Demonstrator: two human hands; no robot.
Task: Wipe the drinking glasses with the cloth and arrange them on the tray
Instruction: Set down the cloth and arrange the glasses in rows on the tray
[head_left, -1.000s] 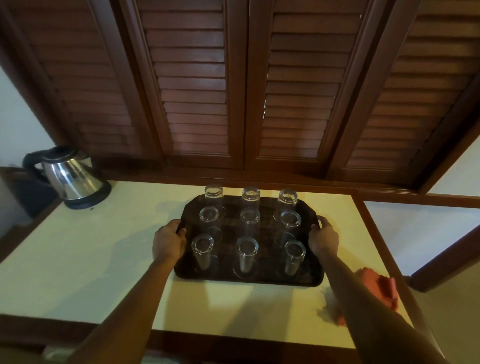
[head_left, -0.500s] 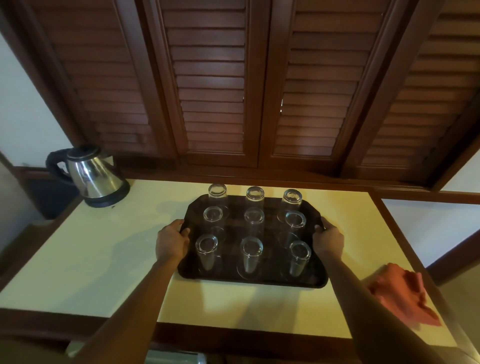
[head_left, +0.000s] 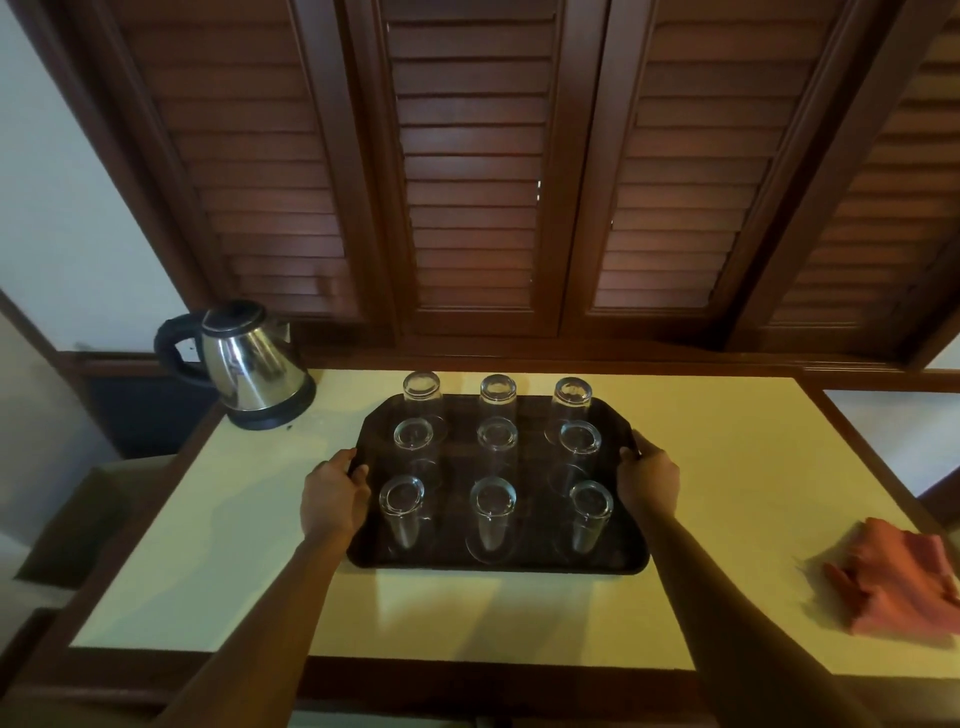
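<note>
- Head view: dark tray (head_left: 498, 564) sits mid-table, long side facing the person.
- Tray holds nine clear drinking glasses (head_left: 492, 501), all upside down, in a 3x3 grid: back row at the far rim, front row near the near rim. Glasses stand apart from each other.
- Left hand (head_left: 332, 496) grips the tray's left rim, fingers curled over the edge, thumb on the inner side.
- Right hand (head_left: 648, 478) grips the right rim the same way.
- Cannot tell whether the tray is lifted or resting on the cream tabletop (head_left: 727, 467).
- Red cloth (head_left: 898, 584) lies crumpled at the table's right edge, well apart from the tray.
- Steel kettle (head_left: 249, 364) with black handle stands at the back-left corner.
- Brown louvered shutters (head_left: 467, 171) behind the table.
</note>
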